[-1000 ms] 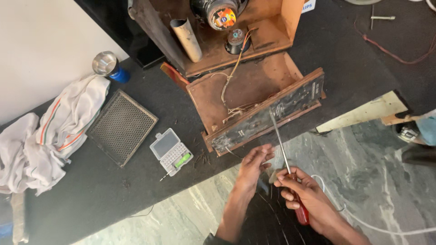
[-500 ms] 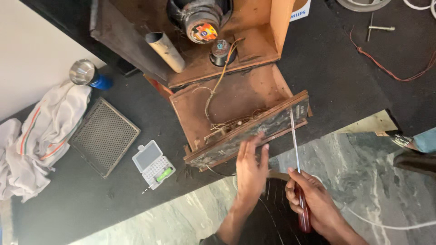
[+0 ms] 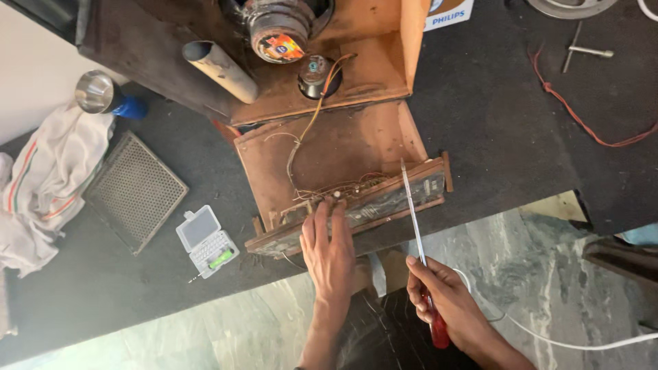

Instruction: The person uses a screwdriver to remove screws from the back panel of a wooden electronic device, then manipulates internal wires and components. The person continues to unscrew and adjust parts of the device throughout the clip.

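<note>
Head view, near to far. Right hand (image 3: 445, 298) closed around a red-handled screwdriver (image 3: 418, 240), handle mostly hidden in the palm, shaft reaching up across the panel (image 3: 356, 209). Left hand (image 3: 329, 253) lying flat, fingers together, tips touching the panel's edge; wires behind too tangled to make out. Since half a second ago, left hand slid left along the panel. Beyond: wooden cabinet (image 3: 329, 144), top cut off. Left of it: bit case (image 3: 205, 240), mesh grille (image 3: 133, 192), cloth (image 3: 41, 185).
</note>
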